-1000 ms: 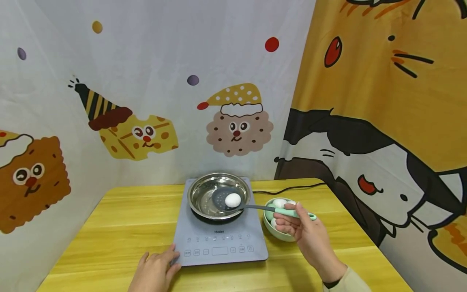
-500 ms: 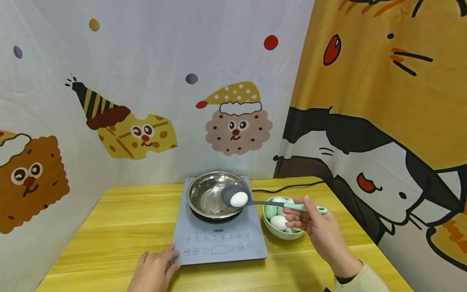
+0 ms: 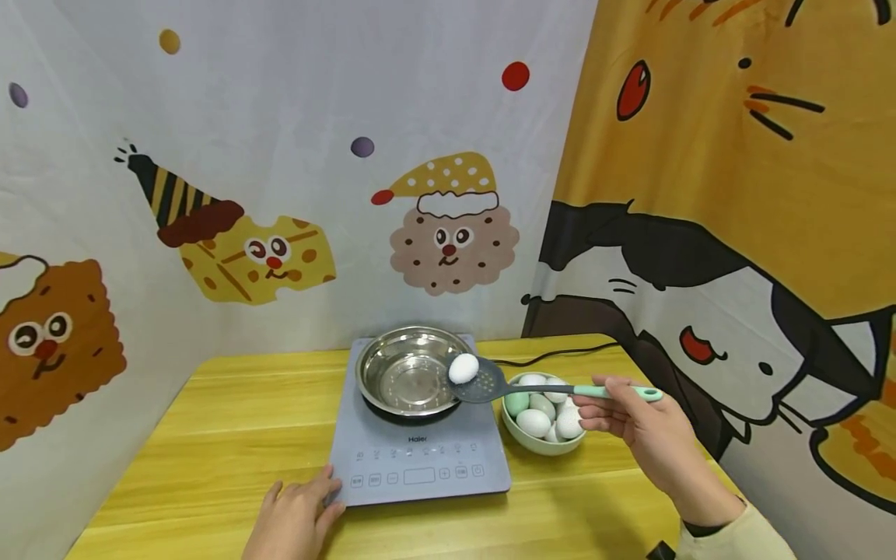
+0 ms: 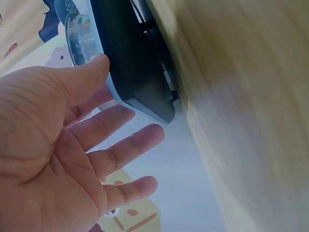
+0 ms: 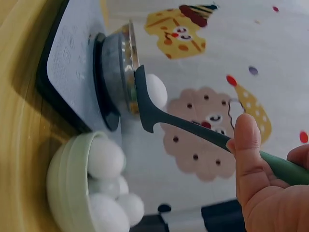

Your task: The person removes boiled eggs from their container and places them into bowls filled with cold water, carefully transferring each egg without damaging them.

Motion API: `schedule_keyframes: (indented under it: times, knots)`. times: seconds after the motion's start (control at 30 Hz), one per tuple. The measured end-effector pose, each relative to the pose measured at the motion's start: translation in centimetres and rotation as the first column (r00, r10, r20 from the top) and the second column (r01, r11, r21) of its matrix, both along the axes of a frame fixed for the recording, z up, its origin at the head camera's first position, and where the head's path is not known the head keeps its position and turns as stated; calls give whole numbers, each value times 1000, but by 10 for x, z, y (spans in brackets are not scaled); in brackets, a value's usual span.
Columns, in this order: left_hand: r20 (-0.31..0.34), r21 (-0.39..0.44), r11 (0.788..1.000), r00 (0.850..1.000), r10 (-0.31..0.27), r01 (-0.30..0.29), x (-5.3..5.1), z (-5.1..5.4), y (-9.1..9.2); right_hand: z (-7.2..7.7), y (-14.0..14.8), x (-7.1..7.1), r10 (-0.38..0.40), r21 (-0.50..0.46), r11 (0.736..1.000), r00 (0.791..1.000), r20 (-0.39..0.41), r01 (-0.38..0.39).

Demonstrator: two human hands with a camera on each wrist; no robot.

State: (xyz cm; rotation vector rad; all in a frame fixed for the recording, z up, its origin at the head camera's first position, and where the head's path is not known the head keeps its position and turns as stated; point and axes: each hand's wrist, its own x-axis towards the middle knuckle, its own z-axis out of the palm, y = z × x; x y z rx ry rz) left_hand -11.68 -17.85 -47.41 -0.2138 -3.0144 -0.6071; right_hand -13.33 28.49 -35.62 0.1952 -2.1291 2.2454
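My right hand (image 3: 647, 432) holds the mint-green handle of a skimmer (image 3: 539, 387), thumb on top. On the skimmer's grey perforated head lies one white egg (image 3: 463, 369), at the right rim of a steel pan (image 3: 378, 385). The right wrist view shows the egg (image 5: 156, 91) from the side. The pan sits on a grey-blue induction cooker (image 3: 392, 498). Touching the cooker's front left corner is my left hand (image 3: 290, 517); in the left wrist view its thumb meets the edge while the other fingers are extended and spread apart.
Right of the cooker stands a light green bowl (image 3: 542, 447) holding several white and greenish eggs. A black cable (image 3: 560, 359) runs along the back of the wooden table (image 3: 210, 435). Printed curtains (image 3: 294, 155) hang close behind and on the right.
My right hand has moved right, drawing the skimmer with the egg from over the pan's middle to its right rim. More of the bowl's eggs show. The left hand stays at the cooker's corner.
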Motion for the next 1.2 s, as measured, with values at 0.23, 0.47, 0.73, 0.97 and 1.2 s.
schedule_keyframes:
  times: [0.23, 0.47, 0.73, 0.97, 1.2]
  knots:
    - [4, -11, 1000, 1000, -9, 9, -1, 1, 1, -11, 33, 19, -116, -27, 993, 992, 44, 117]
    - [-14, -23, 1000, 1000, -19, 18, -3, 0, -1, -29, 57, 39, -239, -86, 964, 960, 147, 253]
    - [-16, -32, 999, 999, -29, 28, -3, -2, -1, -46, 64, 55, -216, -207, 942, 949, 230, 264]
    - [-28, -30, 999, 999, -33, 32, -1, -4, -3, -57, 66, 58, -101, -421, 884, 963, 251, 203]
    - [-42, -37, 999, 999, -34, 33, 0, -3, -2, -68, 59, 60, -37, -513, 832, 944, 328, 211]
